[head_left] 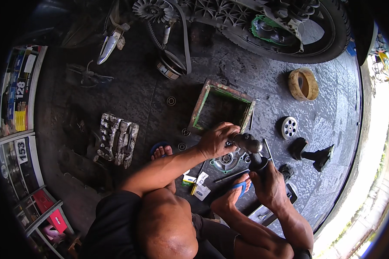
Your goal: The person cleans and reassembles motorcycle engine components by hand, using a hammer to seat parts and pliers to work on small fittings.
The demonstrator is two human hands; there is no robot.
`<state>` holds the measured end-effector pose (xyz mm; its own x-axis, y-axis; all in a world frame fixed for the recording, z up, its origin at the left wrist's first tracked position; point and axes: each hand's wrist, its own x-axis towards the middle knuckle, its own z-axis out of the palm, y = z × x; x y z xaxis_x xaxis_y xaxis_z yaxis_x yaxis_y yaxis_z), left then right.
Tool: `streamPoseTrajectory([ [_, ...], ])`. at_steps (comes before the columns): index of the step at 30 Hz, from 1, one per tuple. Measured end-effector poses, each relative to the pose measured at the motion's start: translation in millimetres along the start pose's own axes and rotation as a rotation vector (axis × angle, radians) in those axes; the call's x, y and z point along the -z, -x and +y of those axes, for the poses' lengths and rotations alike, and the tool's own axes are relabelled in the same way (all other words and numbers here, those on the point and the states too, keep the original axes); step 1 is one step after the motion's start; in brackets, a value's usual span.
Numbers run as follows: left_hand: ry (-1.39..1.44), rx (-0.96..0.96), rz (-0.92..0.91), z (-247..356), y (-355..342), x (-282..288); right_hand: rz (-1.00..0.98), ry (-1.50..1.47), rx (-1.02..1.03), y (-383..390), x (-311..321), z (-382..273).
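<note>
My right hand (270, 186) is closed around the dark handle of a ball-peen hammer (250, 143), its metal head up close to my left hand. My left hand (218, 140) is curled beside the hammer head, by the near edge of a metal box frame; what its fingers hold, if anything, is hidden. Below both hands a round metal engine cover (224, 162) with a green gasket edge lies on the floor, partly covered by the hands and hammer. A bearing sits in its middle.
The open box frame (199, 103) stands just ahead. Loose bearings (171, 101) lie to its left, near a paint-smeared metal block (117, 139). On the right are a perforated disc (289, 127), a tan ring (303, 84) and a dark shaft part (313, 154). A motorcycle wheel (333, 47) is beyond.
</note>
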<state>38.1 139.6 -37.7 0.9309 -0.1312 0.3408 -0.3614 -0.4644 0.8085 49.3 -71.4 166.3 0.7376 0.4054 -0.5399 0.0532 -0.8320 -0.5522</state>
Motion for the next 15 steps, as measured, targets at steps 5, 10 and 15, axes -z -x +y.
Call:
streamPoseTrajectory([
  [5, 0.006, -0.002, 0.019, 2.5, -1.4, 1.8, 0.014, -0.006, 0.026, -2.6, -3.1, 2.7],
  [10, 0.017, 0.012, 0.014, 2.9, -1.2, 1.9, 0.020, 0.004, 0.016, -1.2, -2.8, -0.1],
  [15, 0.018, -0.028, 0.009, 0.2, 0.6, 0.7, 0.214, 0.085, 0.153, 3.0, -5.0, -2.1],
])
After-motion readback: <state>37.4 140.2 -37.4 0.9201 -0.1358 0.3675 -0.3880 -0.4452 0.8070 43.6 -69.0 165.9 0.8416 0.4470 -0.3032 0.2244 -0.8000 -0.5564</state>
